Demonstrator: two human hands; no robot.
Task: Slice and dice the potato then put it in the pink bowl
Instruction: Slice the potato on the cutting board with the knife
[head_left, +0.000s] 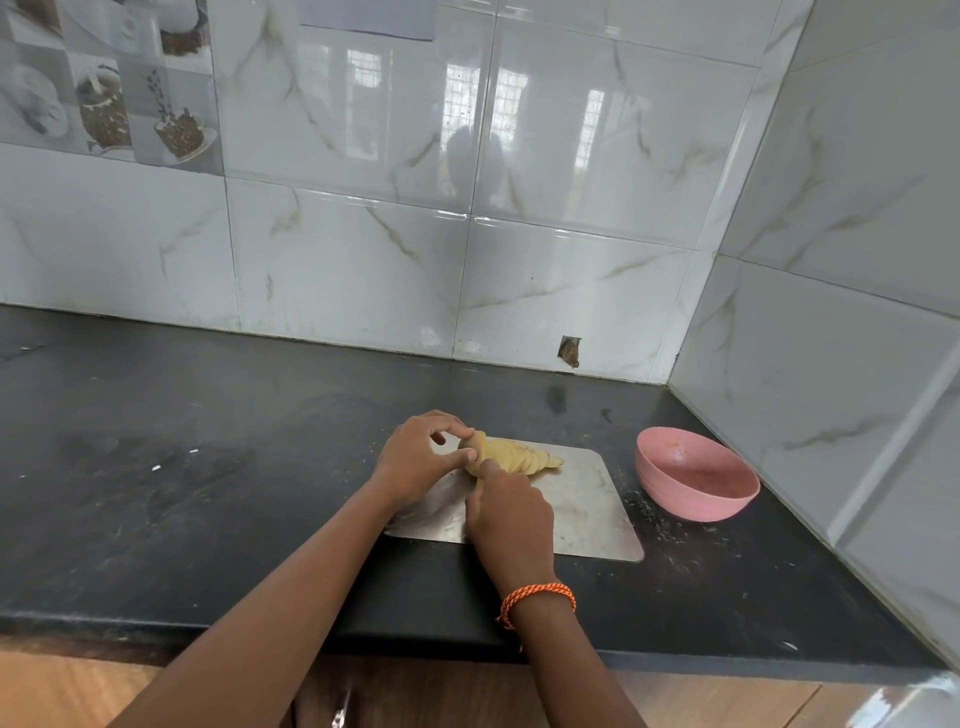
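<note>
A peeled yellow potato (511, 456) lies on a steel cutting board (582, 499), its right part cut into several slices that lean fanned toward the right. My left hand (421, 457) pinches the uncut left end of the potato with fingertips and thumb. My right hand (506, 512), with an orange braided band at the wrist, is curled at the near side of the potato; what it grips is hidden under the fingers. The pink bowl (696, 480) stands to the right of the board, with no potato in it.
The board lies on a black stone counter (208, 467) in a corner of white tiled walls (831, 364). The right wall runs close behind the bowl. The counter's front edge (156, 631) is near me, with wooden cabinet fronts below.
</note>
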